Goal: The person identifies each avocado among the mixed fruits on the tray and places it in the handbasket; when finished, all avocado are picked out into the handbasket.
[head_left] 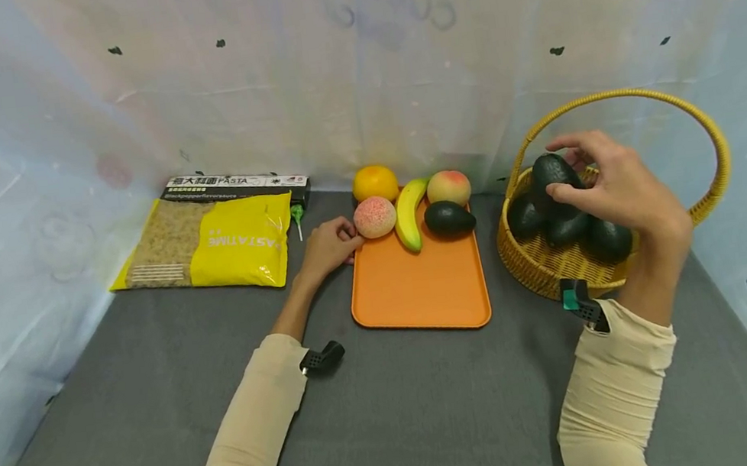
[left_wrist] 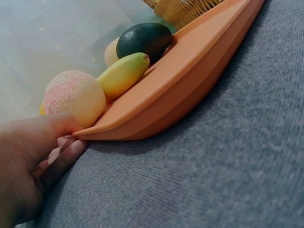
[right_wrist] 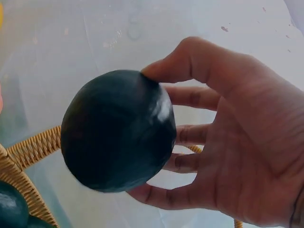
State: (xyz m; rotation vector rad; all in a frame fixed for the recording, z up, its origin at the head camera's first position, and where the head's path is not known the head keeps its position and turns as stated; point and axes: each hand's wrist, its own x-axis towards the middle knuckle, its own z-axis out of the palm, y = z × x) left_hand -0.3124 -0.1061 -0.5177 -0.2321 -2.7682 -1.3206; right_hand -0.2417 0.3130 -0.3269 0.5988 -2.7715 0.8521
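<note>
My right hand [head_left: 619,178] holds a dark green avocado [right_wrist: 116,130] between thumb and fingers, above the wicker basket [head_left: 522,266]. Several more avocados [head_left: 606,241] lie inside that basket. At the left rim of an orange tray [head_left: 421,289], my left hand [head_left: 330,249] pinches the edge, thumb on top and fingers beneath, as the left wrist view shows. Right by the thumb sits a speckled pink peach [left_wrist: 75,97]. Along the tray's far end are an orange [head_left: 375,183], a banana [head_left: 407,221], a second peach [head_left: 449,187] and another avocado [head_left: 449,219].
Left of the tray lies a yellow pasta bag [head_left: 236,241], with a black pasta box [head_left: 236,183] behind it. A green lollipop [head_left: 297,213] is beside the bag. The basket's tall handle [head_left: 614,94] arches up around the right hand. A pale sheet hangs behind the grey table.
</note>
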